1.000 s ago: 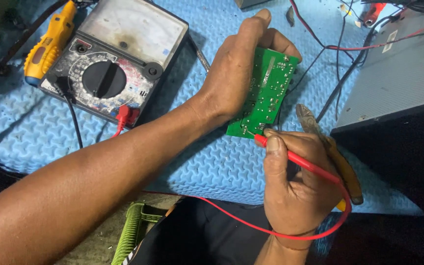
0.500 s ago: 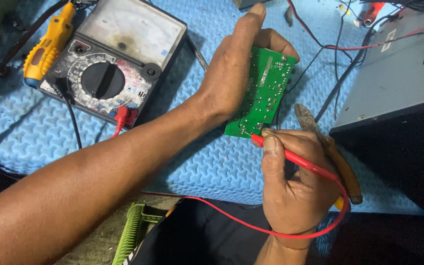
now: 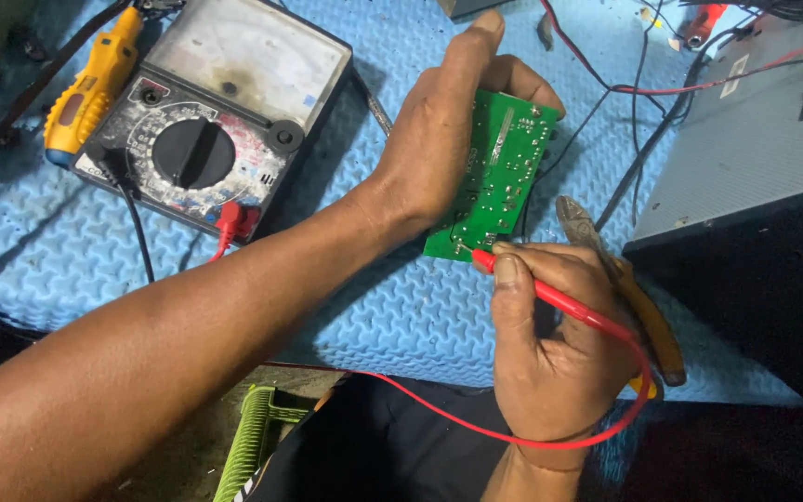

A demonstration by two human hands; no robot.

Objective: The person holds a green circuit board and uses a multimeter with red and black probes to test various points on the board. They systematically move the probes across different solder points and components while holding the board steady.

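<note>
Head view: left hand [image 3: 439, 158] grips a tilted green circuit board [image 3: 499, 177], solder side exposed; right hand [image 3: 550, 344] pinches a red probe [image 3: 569, 307], tip touching its lower corner.

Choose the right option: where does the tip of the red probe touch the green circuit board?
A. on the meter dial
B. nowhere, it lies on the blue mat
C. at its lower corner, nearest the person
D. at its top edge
C: the right hand holds the red probe with its tip on the lower corner of the green circuit board, which the left hand holds up.
</note>
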